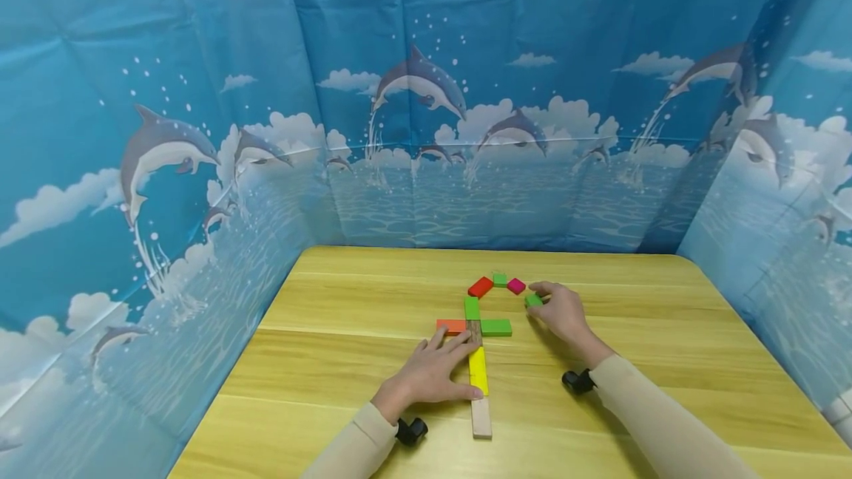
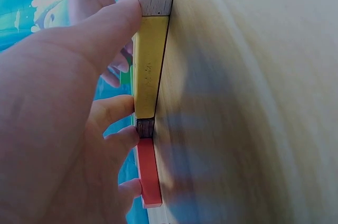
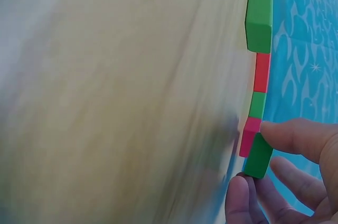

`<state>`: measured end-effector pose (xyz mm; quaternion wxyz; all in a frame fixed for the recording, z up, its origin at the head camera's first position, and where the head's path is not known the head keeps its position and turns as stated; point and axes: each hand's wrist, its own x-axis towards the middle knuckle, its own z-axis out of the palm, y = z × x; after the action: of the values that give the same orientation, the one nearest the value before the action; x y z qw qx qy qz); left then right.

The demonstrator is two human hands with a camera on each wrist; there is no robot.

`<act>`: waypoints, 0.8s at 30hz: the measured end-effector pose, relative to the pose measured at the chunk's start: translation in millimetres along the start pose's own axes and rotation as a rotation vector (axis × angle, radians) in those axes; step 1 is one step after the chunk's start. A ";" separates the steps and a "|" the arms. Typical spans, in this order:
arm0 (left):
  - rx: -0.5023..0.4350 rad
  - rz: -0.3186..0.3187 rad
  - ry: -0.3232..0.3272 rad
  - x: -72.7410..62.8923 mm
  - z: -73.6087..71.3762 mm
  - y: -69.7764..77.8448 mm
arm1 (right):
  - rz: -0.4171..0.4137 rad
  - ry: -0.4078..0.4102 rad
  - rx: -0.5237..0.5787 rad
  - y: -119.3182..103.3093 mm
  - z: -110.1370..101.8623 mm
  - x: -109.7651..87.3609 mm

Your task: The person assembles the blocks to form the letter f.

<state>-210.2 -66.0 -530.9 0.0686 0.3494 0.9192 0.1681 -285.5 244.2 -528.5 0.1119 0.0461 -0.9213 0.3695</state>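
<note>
My right hand [image 1: 562, 313] pinches a small green block [image 3: 259, 156] between thumb and fingers, beside the magenta block [image 1: 515, 286]. From there a short green block [image 1: 500, 280] and a red block [image 1: 480, 287] curve round to an upright green block [image 1: 472, 308]. Below that, a dark brown block [image 1: 473, 331] has an orange-red block [image 1: 450, 327] on its left and a longer green block [image 1: 496, 327] on its right. My left hand [image 1: 433, 372] lies spread, fingertips touching the orange-red and brown blocks, thumb where the yellow block [image 1: 478, 372] meets the pale wooden block [image 1: 481, 418].
The blocks lie on a wood-grain table [image 1: 319, 361]. A blue dolphin-print curtain [image 1: 413, 191] hangs behind its back edge and along both sides. Each wrist wears a small black camera, one [image 1: 412, 432] on the left and one [image 1: 577, 381] on the right.
</note>
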 end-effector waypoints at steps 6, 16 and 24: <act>0.017 -0.011 -0.004 1.5 1.0 -0.5 | 0.019 -0.002 -0.003 1.9 6.5 6.9; 0.020 -0.015 -0.006 2.3 1.4 -1.1 | 0.040 0.004 0.018 5.2 12.3 15.1; 0.026 -0.017 -0.003 2.2 1.7 -0.9 | 0.071 -0.011 -0.005 4.7 15.9 21.3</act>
<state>-211.9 -64.7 -532.8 0.0669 0.3427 0.9241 0.1551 -309.7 236.5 -537.7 0.0935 0.0152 -0.9239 0.3708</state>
